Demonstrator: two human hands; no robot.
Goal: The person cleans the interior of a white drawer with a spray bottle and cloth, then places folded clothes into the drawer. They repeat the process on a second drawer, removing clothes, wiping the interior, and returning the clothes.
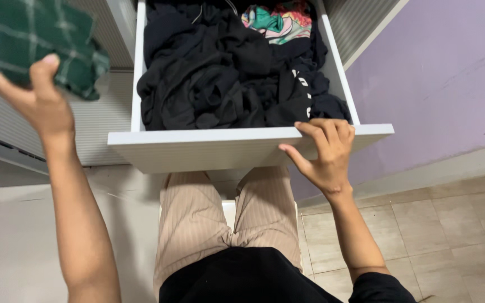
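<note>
Up at the top left, a folded green checked cloth [43,39] is held in the left hand [37,95], raised well above and to the left of the open drawer; the fingers are clamped on its lower edge with the thumb pressing from the near side, which keeps the fold from falling open. Something pale blue shows at the far left edge beside the cloth, too cut off to identify. The right hand [322,154] rests on the front panel of the white drawer [209,147], fingers curled over its top edge and the thumb spread below, a grip that looks meant to steady the drawer or hold it pulled out. Inside, the drawer is packed with black clothes [220,67] in a loose heap, and a bright patterned garment [279,22] in teal, pink and red lies at the back right corner. Below the drawer front the person's striped beige trousers [197,224] show, standing on pale floor tiles [450,224] next to a lilac wall [444,73]
</note>
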